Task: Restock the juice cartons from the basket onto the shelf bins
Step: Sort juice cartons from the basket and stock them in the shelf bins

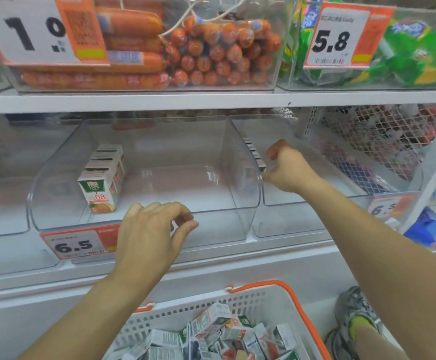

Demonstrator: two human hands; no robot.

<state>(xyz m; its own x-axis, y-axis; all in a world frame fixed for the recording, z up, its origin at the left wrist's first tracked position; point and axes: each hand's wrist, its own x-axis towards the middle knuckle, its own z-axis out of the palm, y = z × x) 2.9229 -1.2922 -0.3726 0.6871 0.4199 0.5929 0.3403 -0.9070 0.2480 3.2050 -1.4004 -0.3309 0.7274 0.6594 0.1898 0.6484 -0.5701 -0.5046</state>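
A white basket (240,298) with orange handles sits low in front of me, holding several juice cartons (211,331) in a loose pile. On the shelf, a clear middle bin (211,211) has one row of upright cartons (102,183) along its left side. In the clear right bin (302,216) another carton row (257,155) stands against its left wall. My right hand (287,168) reaches into that bin, thumb and curled fingers around the front carton of the row. My left hand (152,229) hovers at the middle bin's front rim, fingers loosely curled, holding nothing.
The shelf above carries a bin of orange sausages (185,48) and green packets (406,53) behind price tags. A "6.5" tag (74,245) hangs below the middle bin. A white mesh basket (367,141) stands at right. A grey shoe (357,318) is beside the basket.
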